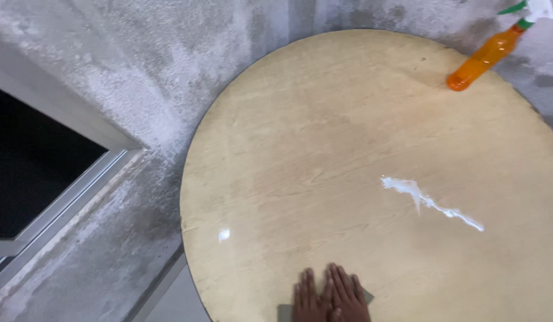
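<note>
One container stands on the round table (324, 149): an orange spray bottle (482, 59) with a green collar and a white trigger head, upright near the far right edge of the tabletop. Its body is a see-through orange throughout; how full it is cannot be told from here. One white streak of foamy liquid (428, 201) lies on the wood right of the middle, running slantwise toward the right edge, well apart from the bottle and from the hands. At the near edge of the table two hands lie side by side, touching each other: the left hand (307, 298) and the right hand (350, 296), both flat, palms down, fingers stretched out and held close together. Under them is one grey cloth (284, 312), pressed against the tabletop; only its corners show beside the hands, at the left and at the right. The table is pale wood with a glossy top and stands on a mottled grey concrete floor (139, 71). Off the left edge of the table a pale metal door frame (79, 179) borders a dark opening.
</note>
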